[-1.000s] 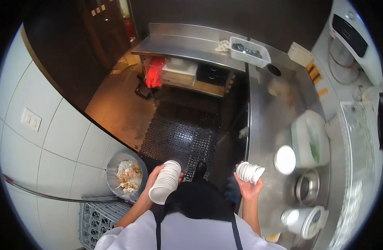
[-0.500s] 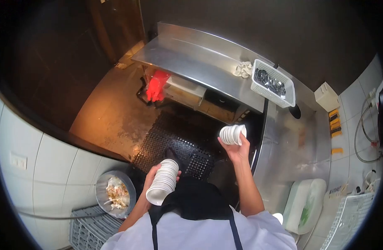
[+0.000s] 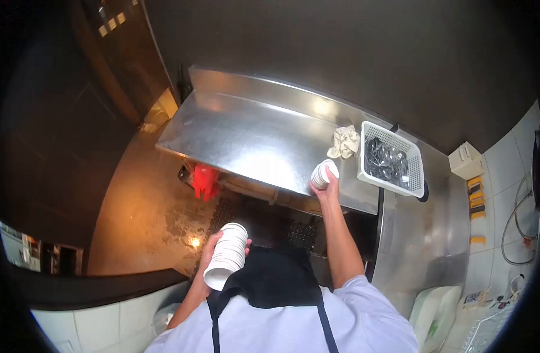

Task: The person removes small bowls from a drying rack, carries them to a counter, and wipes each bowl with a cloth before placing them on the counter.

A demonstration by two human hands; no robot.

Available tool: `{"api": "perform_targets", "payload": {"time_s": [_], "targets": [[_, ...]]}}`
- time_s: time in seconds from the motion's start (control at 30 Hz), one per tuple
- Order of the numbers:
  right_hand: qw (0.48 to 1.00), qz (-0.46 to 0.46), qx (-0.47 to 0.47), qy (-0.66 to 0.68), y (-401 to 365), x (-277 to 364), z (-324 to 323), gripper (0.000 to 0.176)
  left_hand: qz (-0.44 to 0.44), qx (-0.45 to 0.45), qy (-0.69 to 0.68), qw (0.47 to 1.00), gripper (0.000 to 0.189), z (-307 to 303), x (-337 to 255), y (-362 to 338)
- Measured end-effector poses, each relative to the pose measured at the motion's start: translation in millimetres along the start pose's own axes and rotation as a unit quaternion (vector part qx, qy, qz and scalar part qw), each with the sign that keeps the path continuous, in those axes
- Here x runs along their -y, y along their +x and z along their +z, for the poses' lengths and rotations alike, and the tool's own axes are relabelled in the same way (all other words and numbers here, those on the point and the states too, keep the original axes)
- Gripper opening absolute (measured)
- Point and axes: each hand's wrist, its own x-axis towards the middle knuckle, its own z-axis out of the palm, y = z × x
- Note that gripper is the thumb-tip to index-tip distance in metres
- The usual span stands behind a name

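My left hand (image 3: pixel 207 252) is wrapped round a tall stack of small white bowls (image 3: pixel 228 253), held tilted close to my black apron, the lowest bowl's mouth facing me. A shorter stack of white bowls (image 3: pixel 321 175) is in my right hand (image 3: pixel 327 189), the fingers closed about its side. That hand is stretched forward, over the front edge of the steel counter (image 3: pixel 234 132). Just beyond it a crumpled off-white cloth (image 3: pixel 345 142) lies on the counter.
A white plastic basket (image 3: pixel 393 187) of dark cutlery-like pieces stands right of the cloth. Red gloves (image 3: pixel 204 181) hang below the counter's front edge. To the right are a steel sink area (image 3: pixel 420 235) and yellow wall holders (image 3: pixel 477 200). A perforated dark mat (image 3: pixel 302 234) covers part of the floor.
My right hand has moved forward with its stack, from above the floor to the counter edge. The view has shifted closer to the counter. My left hand keeps its stack by the apron.
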Motion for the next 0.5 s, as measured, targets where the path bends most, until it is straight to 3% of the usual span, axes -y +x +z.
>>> {"api": "perform_targets", "payload": {"time_s": [0.03,0.1,0.2,0.37,0.43,0.5], "targets": [[0.998,-0.005,-0.020,-0.052,18.9,2.6,9.7,0.053,0.009,0.044,0.060,0.997,0.061,0.7,-12.2,11.1],[0.981,-0.031,-0.029,-0.188,43.8,13.5,36.8,0.054,0.016,0.047,0.055,0.997,0.062,10.4,-34.2,28.8],[0.925,-0.094,0.053,-0.364,134.4,13.2,37.6,0.054,0.031,0.028,0.029,0.999,0.063,26.3,-56.3,53.7],[0.889,-0.101,0.090,-0.437,156.0,59.9,99.9,0.060,0.095,-0.015,0.009,0.995,0.060,74.5,-78.9,95.1],[0.859,-0.040,0.136,-0.491,168.1,90.0,122.3,0.070,0.111,0.011,0.026,0.993,0.057,87.0,-92.6,112.9],[0.840,0.018,0.153,-0.520,189.0,107.8,131.4,0.073,0.141,-0.032,-0.001,0.990,0.055,108.7,-89.2,128.0]]}}
